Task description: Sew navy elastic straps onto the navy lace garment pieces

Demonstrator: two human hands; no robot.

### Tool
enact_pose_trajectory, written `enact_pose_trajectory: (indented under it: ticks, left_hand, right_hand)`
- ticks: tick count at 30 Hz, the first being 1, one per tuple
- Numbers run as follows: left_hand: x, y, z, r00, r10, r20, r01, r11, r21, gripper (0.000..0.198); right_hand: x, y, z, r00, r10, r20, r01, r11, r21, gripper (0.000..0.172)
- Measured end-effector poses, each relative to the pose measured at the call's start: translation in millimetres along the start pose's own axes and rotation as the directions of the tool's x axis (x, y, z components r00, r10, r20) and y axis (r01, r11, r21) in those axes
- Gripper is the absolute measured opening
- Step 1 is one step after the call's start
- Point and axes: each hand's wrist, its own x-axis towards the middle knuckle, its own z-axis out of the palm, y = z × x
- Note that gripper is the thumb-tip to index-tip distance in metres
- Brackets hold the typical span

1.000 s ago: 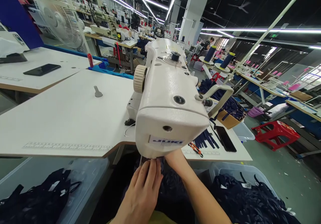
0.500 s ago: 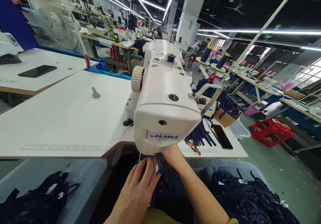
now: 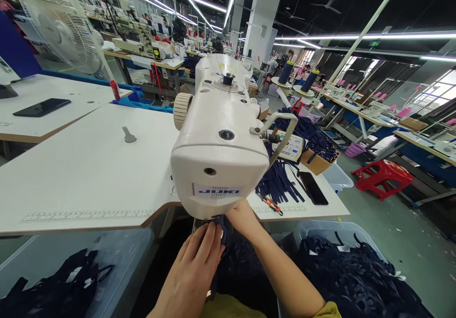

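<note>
And the view has swung — the sewing machine (image 3: pixel 217 156) sits further left than a second ago, baring more of the control panel (image 3: pixel 290 147) at three o'clock. A small white patch now shows on the navy cloth (image 3: pixel 224 224), unseen then, so the piece appears to have shifted. That cloth is at six o'clock, under the machine's head. The left hand (image 3: pixel 194 261) lies on it, fingers together, grip unclear; the right hand (image 3: pixel 240 212) reaches close by, its fingers hidden — no telling what they hold. The hands stay near each other.

Across the white table (image 3: pixel 89 175), orange snips (image 3: pixel 272 205) lie at four o'clock, a dark phone (image 3: pixel 313 188) just past three. Navy-filled bins sit at eight and four; a red stool (image 3: pixel 383 178) stands at three, a fan (image 3: pixel 60 37) at ten.
</note>
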Motion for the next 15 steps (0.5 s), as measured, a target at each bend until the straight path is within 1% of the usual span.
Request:
enact_pose_trajectory:
  ticks: [4,9,12,15]
  left_hand:
    - [3,1,0.9,1.0,-0.028,-0.001,0.028,1.0,-0.007,0.037]
    - [3,1,4.0,0.999,-0.025,0.027,0.025,1.0,-0.018,0.034]
    - [5,0,3.3,1.0,0.019,-0.005,-0.018,1.0,0.012,0.033]
    - [9,0,0.4,0.999,-0.012,-0.035,0.012,1.0,0.005,0.033]
  right_hand:
    - [1,-2,1,0.999,-0.046,0.006,0.046,0.999,0.014,0.023]
    - [4,5,2,1.0,-0.003,0.012,0.004,0.997,-0.079,0.019]
    - [4,10,3,1.0,0.018,0.026,-0.014,0.991,-0.136,0.019]
    - [3,11,3,1.0,0.014,0.024,-0.009,0.982,-0.188,0.02]
